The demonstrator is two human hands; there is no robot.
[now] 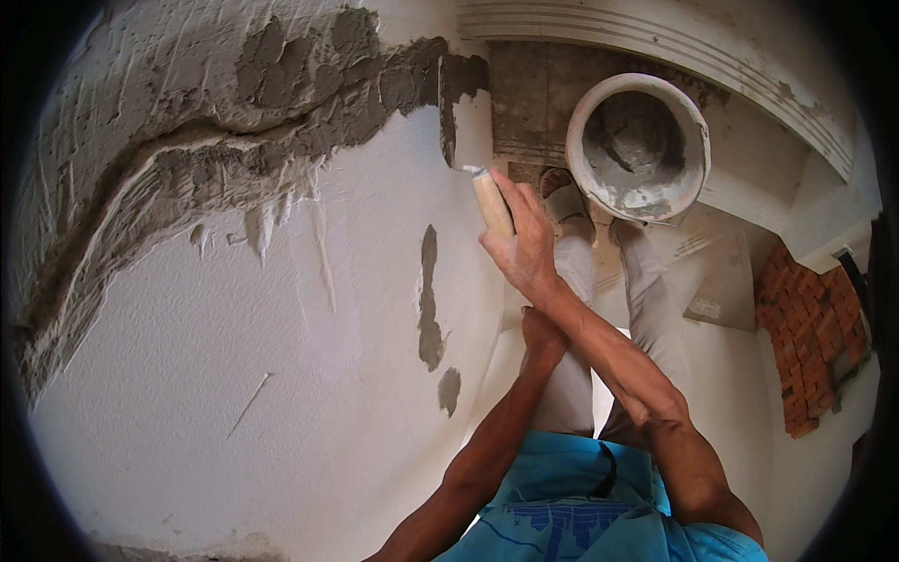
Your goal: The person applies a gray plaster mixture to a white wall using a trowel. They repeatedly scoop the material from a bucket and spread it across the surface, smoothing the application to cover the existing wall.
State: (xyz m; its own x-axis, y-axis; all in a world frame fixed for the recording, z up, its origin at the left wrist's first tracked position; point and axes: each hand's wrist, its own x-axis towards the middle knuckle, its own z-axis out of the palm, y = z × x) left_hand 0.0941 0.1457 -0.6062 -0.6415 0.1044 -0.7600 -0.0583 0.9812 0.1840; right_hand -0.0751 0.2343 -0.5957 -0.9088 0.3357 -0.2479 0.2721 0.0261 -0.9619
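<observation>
Head view, looking down: nearest is a bright blue shirt with a darker blue pattern, and bare forearms reach up from either side of it. The left hand is just beside the right wrist, crossed by the right forearm; its fingers are mostly hidden, so I cannot tell how far they are open or whether they hold anything. Beyond it, the right hand has its fingers closed around the pale wooden handle of a trowel. The trowel's blade points away from the body and shows nearly edge-on, up against grey mortar near the wall's corner.

Below the hands are legs in light trousers. To the left spreads a white textured wall. Two patches of grey mortar mark it near the hands, a long streak and a small blot. Farther up, a rough mortar band with a groove along it curves from the far left toward the corner. Past the feet, a round bucket with a whitened rim holds wet grey mortar. Orange-red bricks show at the far right, and a pale grooved ledge runs beyond the bucket.
</observation>
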